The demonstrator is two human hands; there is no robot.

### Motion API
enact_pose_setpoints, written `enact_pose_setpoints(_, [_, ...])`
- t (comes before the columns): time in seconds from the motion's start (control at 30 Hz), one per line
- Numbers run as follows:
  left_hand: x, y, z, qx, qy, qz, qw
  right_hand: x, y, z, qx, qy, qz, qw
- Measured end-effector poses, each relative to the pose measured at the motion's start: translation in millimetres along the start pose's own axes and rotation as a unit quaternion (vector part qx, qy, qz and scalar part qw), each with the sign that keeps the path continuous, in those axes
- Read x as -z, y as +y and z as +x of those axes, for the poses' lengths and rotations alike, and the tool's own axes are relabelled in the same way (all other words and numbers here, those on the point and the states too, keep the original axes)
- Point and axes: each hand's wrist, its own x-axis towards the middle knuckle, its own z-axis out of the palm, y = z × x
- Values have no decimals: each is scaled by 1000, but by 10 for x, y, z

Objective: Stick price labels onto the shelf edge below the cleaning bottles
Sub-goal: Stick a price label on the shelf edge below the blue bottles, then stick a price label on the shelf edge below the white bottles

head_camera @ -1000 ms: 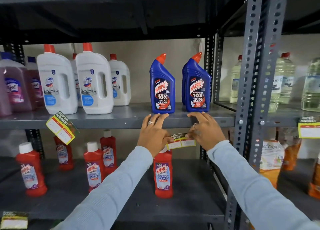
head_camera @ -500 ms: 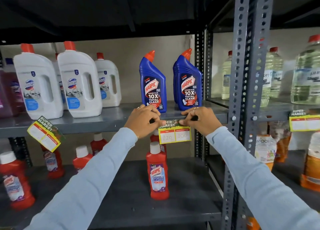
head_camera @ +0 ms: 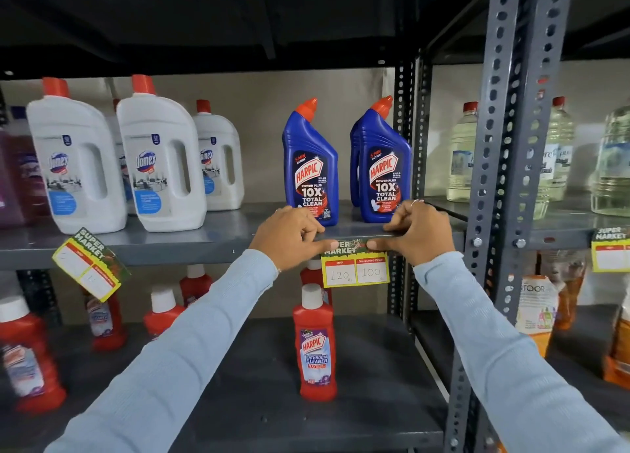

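Note:
A yellow-edged price label (head_camera: pixel 355 269) reading 120 and 100 hangs straight from the grey shelf edge (head_camera: pixel 191 248), below two blue Harpic bottles (head_camera: pixel 312 166). My left hand (head_camera: pixel 289 236) presses the label's top left corner against the edge with a fingertip. Pressing the top right corner is my right hand (head_camera: pixel 417 231). The upper strip of the label is partly hidden by my fingers. Another label (head_camera: pixel 90 265) hangs crooked from the same edge further left, under the white Domex bottles (head_camera: pixel 160 166).
A perforated grey upright (head_camera: pixel 504 179) stands just right of my right hand. Red bathroom cleaner bottles (head_camera: pixel 315 343) stand on the lower shelf. Clear liquid bottles (head_camera: pixel 463 152) and a third label (head_camera: pixel 610 251) are in the bay to the right.
The label went from tilted and loose under the shelf to hanging flat and straight on the edge. Both hands shifted from gripping it to pressing its top corners.

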Motion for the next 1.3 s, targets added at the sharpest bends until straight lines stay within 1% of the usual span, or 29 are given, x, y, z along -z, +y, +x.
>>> enact_pose_setpoints(0.13, [120,-55,21,-45,-35,-10,998,81,-87,3,-47,-27,33,998])
enact_pose_setpoints(0.2, [209,-151,-38,-55,-56,-35,996,54,-165,-103,-69,2,49,996])
enact_pose_setpoints(0.23, [242,-207,-74,-64,-63,-42,995,31,-192,-160,-70,34,39,996])
enact_pose_setpoints(0.33, [540,-496,-340,-100,-61,-46,992,-256,-384,-499,-21,148,-5,989])
enact_pose_setpoints(0.37, [669,-619,-433,-106,-58,-44,992,-402,-488,-632,8,164,-4,986])
enact_pose_setpoints(0.4, [814,-751,-532,-104,-61,-35,992,-582,-614,-757,45,165,-5,985])
enact_pose_setpoints(0.47, [1107,-1013,-693,-91,-84,14,992,-979,-872,-943,121,127,-17,984])
enact_pose_setpoints(0.53, [1460,-1345,-830,-63,-129,91,985,-1421,-1186,-1047,172,78,-32,981])
enact_pose_setpoints(0.6, [1790,-1693,-941,-18,-181,166,969,-1853,-1477,-1120,196,20,-72,978])
enact_pose_setpoints(0.67, [2056,-1961,-1015,17,-215,206,954,-2233,-1716,-1144,208,-13,-121,970])
enact_pose_setpoints(0.73, [2253,-2146,-1041,19,-239,204,949,-2577,-1976,-1142,195,-27,-140,971])
enact_pose_setpoints(0.83, [2385,-2264,-1005,6,-281,226,933,-2952,-2277,-1047,138,-44,-160,976])
enact_pose_setpoints(0.9, [2338,-2238,-956,-10,-314,266,911,-3030,-2337,-976,98,-37,-158,982])
enact_pose_setpoints(0.97, [2319,-2251,-955,-18,-327,287,900,-3084,-2387,-951,70,-30,-159,984])
enact_pose_setpoints(1.07, [2291,-2269,-993,-25,-313,265,912,-3083,-2439,-951,50,-22,-155,986])
enact_pose_setpoints(1.2, [2307,-2242,-1053,-43,-303,208,929,-2985,-2479,-928,24,1,-80,997])
enact_pose_setpoints(1.23, [2325,-2261,-1061,-44,-298,194,934,-2943,-2463,-920,21,-5,-64,998])
enact_pose_setpoints(1.3, [2371,-2313,-1086,-32,-288,139,947,-2864,-2408,-911,26,-51,-11,998])
